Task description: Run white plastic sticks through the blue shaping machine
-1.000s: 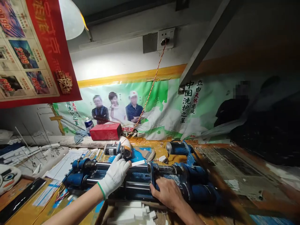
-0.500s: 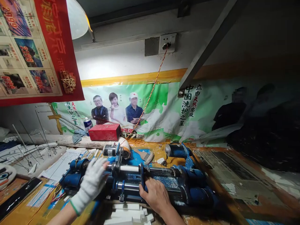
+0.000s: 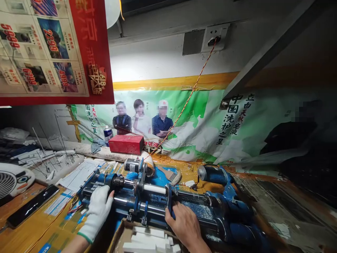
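A blue bench lathe [image 3: 202,211] with steel rods spans the worktop. A white rod [image 3: 154,189] lies level between its upright blue brackets. My left hand [image 3: 98,209] wears a white glove with the thumb tip bare. It lies curled over a blue motor housing at the machine's left end, thumb out to the side. My bare right hand [image 3: 184,223] grips the blue sliding bracket [image 3: 169,196] near its foot, at the front steel rod; some fingertips are hidden behind it. Below, white square sticks [image 3: 152,239] lie in a cardboard box [image 3: 119,233].
A phone [image 3: 33,205] and a white fan [image 3: 15,181] are at the left. Behind the machine are a red box [image 3: 126,144], a spray can [image 3: 107,135] and a brush [image 3: 171,175]. A twisted cord [image 3: 195,86] runs down from the wall socket. A red poster [image 3: 97,52] hangs upper left.
My left hand has come down and left, from over the spindle onto the motor housing. My right hand stays at the bracket. The view has shifted, bringing more of the box into sight.
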A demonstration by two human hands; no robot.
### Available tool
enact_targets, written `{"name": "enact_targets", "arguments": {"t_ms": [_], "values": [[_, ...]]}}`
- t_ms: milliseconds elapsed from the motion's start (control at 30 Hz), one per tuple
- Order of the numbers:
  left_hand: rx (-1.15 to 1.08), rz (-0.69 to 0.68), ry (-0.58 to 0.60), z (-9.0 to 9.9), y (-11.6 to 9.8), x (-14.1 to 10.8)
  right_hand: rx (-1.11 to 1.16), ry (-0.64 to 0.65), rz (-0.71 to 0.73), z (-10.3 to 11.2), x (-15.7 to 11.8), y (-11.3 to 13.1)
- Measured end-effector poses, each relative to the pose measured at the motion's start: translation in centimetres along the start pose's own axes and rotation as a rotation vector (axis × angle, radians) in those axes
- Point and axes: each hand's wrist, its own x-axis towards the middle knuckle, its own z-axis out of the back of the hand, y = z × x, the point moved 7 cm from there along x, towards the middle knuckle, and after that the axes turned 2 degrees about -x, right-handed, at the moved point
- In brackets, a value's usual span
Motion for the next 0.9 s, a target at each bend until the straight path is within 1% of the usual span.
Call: {"name": "enact_targets", "arguments": {"t_ms": [267, 367, 433, 500, 567, 733, 900], "values": [[-0.073, -0.019, 0.015, 0.3, -4.4, -0.2, 0.018, 0.028, -0.019, -0.1, 0.1, 0.0], [-0.071, -0.023, 0.036, -0.1, -5.1, -0.1, 0.024, 0.017, -0.007, 0.0, 0.0, 0.0], [-0.074, -0.042, 0.067, -0.4, -5.1, -0.1, 0.022, 0.017, -0.001, 0.0, 0.0, -0.1], [-0.084, -0.066, 0.091, -0.6, -4.5, -0.2, 0.019, 0.022, 0.005, 0.0, -0.1, -0.1], [-0.080, -0.076, 0.096, -0.7, -3.4, -0.3, 0.017, 0.022, 0.011, 0.0, -0.1, -0.1], [-0.044, -0.073, 0.074, -0.8, 0.6, -0.1, 0.019, 0.022, 0.019, -0.2, -0.1, -0.1], [-0.042, -0.070, 0.043, -0.9, 4.6, -0.1, 0.015, -0.006, 0.027, -0.3, -0.2, -0.2]]}}
